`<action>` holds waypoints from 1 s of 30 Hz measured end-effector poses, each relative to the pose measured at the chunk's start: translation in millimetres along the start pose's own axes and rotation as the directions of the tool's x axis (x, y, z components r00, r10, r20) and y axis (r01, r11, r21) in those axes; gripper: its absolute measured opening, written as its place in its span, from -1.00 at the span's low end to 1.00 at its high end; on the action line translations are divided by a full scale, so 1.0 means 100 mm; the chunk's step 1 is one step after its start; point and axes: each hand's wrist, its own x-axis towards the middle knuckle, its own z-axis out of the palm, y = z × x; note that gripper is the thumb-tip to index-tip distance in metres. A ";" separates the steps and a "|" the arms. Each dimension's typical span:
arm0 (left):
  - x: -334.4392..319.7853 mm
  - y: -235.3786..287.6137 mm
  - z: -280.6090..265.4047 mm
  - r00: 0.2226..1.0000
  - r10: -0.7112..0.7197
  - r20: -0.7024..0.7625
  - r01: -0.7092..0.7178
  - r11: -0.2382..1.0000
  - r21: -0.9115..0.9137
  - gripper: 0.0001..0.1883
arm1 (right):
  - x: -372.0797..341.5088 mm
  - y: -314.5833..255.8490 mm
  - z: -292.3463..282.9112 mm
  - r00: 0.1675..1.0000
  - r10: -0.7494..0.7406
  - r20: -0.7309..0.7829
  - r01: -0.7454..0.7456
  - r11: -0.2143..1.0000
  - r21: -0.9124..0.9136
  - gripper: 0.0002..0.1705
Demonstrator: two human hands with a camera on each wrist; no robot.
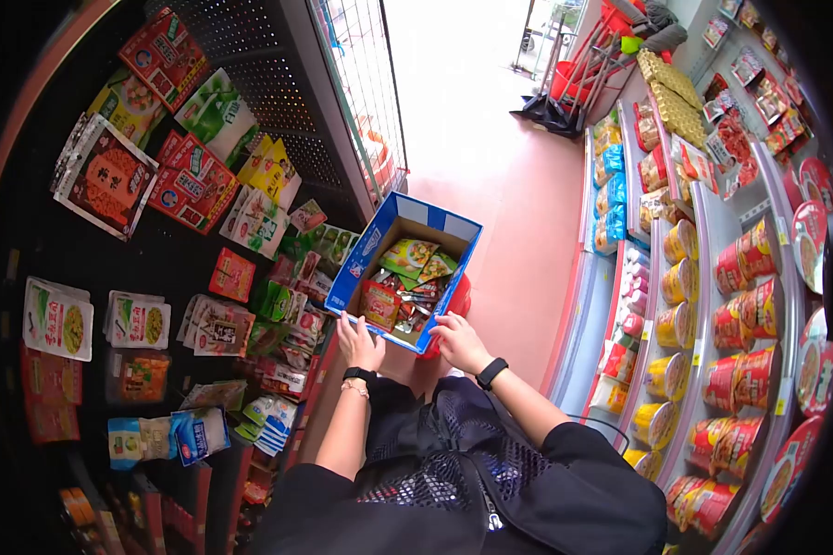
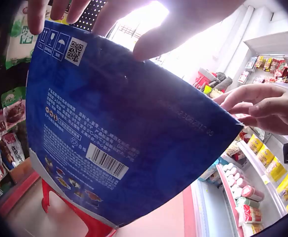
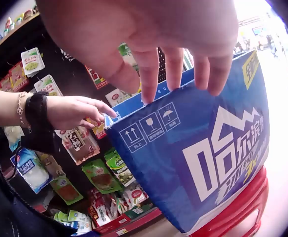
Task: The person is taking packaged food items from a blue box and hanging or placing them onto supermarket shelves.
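Note:
A blue cardboard box (image 1: 350, 277), its top uncovered, holds several green, yellow and red food packets (image 1: 379, 303). My left hand (image 1: 363, 346) touches the near rim, its fingertips and thumb spread along the top edge in the left wrist view. At the near right corner, my right hand (image 1: 461, 342) rests its fairly straight fingertips on the rim; the right wrist view shows them side by side on the box (image 3: 183, 143). Beneath the box is a red support (image 3: 252, 202), mostly hidden by it.
Packaged foods (image 1: 106, 176) hang on a dark rack at left. Shelves at right carry noodle cups (image 1: 680, 282) and bags. Pink floor (image 1: 528, 199) runs between them toward a bright doorway, with brooms and a red bucket (image 1: 572, 81) beyond the right shelves.

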 end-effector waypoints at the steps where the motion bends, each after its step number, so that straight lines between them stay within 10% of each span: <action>1: 0.01 0.00 -0.03 1.000 0.009 -0.007 -0.009 1.000 0.011 -0.49 | 0.00 0.03 -0.01 1.000 -0.006 0.002 0.006 1.000 0.000 -0.69; 17: 0.10 -0.03 -0.25 0.979 0.127 0.159 -0.117 0.991 -0.071 -0.76 | 0.56 0.17 0.01 0.984 0.101 0.149 -0.106 0.994 0.022 -0.84; 19: 0.11 -0.06 -0.26 0.978 0.122 0.167 -0.109 0.991 -0.083 -0.76 | 0.80 0.13 0.00 0.924 0.286 0.254 -0.382 0.709 0.593 -0.82; 23: 0.22 -0.04 -0.26 0.975 0.066 0.211 -0.049 0.995 -0.082 -0.76 | 1.29 0.33 0.05 0.587 0.524 0.617 -0.598 -0.233 0.767 -0.80; 27: 0.27 0.08 -0.11 0.954 -0.099 0.283 0.139 0.983 -0.122 -0.83 | 1.66 0.68 0.31 0.456 0.556 0.695 -0.751 -0.178 0.636 -0.84; 29: 0.34 0.22 -0.09 0.930 -0.214 0.299 0.258 0.959 -0.116 -0.84 | 1.66 1.42 0.81 0.271 0.365 0.891 -0.850 -0.344 0.399 -0.89; 30: 0.37 0.29 -0.07 0.925 -0.273 0.264 0.314 0.941 -0.127 -0.84 | 1.88 0.72 0.36 0.211 0.655 0.725 -0.851 -0.242 0.466 -0.86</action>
